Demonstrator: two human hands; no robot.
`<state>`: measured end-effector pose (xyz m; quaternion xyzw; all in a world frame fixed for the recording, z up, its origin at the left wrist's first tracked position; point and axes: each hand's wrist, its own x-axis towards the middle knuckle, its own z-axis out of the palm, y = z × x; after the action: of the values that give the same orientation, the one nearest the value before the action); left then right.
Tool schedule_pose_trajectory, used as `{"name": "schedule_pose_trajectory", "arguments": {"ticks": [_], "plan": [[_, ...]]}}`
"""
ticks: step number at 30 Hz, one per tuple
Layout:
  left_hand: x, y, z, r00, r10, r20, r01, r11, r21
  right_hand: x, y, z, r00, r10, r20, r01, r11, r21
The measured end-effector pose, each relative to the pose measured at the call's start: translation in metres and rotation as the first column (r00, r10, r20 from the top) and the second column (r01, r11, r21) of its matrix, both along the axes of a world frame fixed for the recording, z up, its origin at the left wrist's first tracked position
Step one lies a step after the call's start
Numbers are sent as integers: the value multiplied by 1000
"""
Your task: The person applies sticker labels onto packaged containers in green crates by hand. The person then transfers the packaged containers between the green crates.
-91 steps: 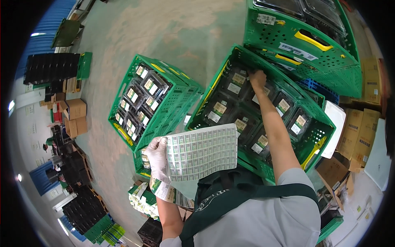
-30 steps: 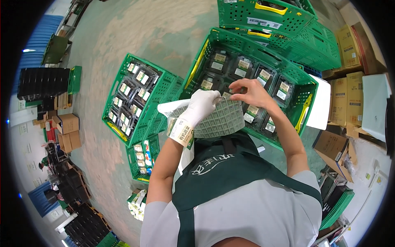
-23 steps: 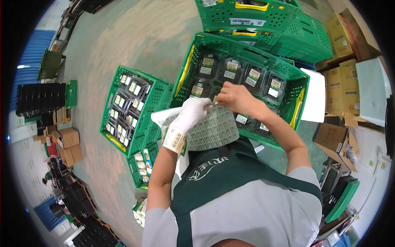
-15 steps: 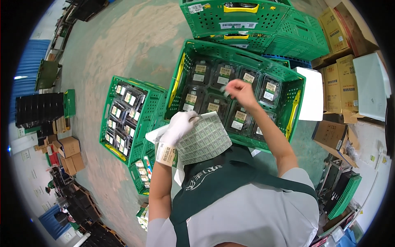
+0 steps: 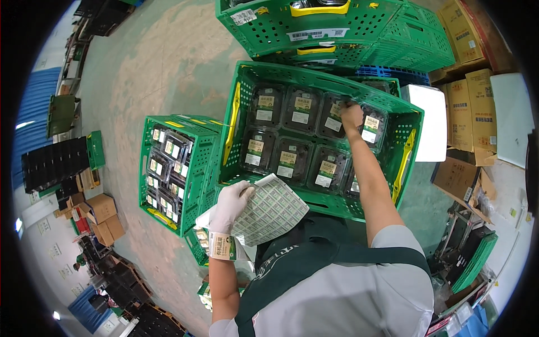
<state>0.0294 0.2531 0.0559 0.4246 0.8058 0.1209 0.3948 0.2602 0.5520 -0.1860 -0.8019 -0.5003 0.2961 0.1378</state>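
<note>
My left hand, in a white glove, grips a sheet of small green-and-white stickers by its left edge. A larger label sits around the left wrist. My bare right hand is over the far row of dark clear-lidded plastic boxes, its fingers curled down at the third box from the left. Whatever is between those fingers is hidden. The boxes stand in two rows inside a green crate with yellow handles; each lid carries a label. My right forearm partly covers the near-right box.
Stacked green crates rise just beyond the open one. To the left stands another crate filled with labelled boxes. A white foam box and brown cartons are on the right.
My right hand has moved from above the crate's middle down and right onto the third far box. My left hand with the sticker sheet has shifted slightly left and nearer to me.
</note>
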Motion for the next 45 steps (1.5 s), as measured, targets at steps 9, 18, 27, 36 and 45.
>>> {"name": "schedule_pose_trajectory", "arguments": {"ticks": [9, 18, 27, 36, 45], "plan": [[-11, -3, 16, 993, 112, 30, -113, 992, 49, 108, 15, -15, 817, -414, -401, 467, 883, 40], [-21, -24, 21, 987, 160, 30, -163, 982, 99, 109, 29, 3, 860, 133, 493, -164, 986, 21], [-70, -73, 17, 994, 35, -99, -13, 977, 214, -99, -115, 160, 397, 654, -644, -625, 706, 331], [-146, -184, 30, 966, 254, 46, -248, 868, 430, -283, -293, 243, -398, 910, -114, -820, -297, 488], [-232, -325, 37, 866, 497, 58, -485, 808, 335, -417, -394, 275, -640, 766, -60, -762, -623, 178]]}}
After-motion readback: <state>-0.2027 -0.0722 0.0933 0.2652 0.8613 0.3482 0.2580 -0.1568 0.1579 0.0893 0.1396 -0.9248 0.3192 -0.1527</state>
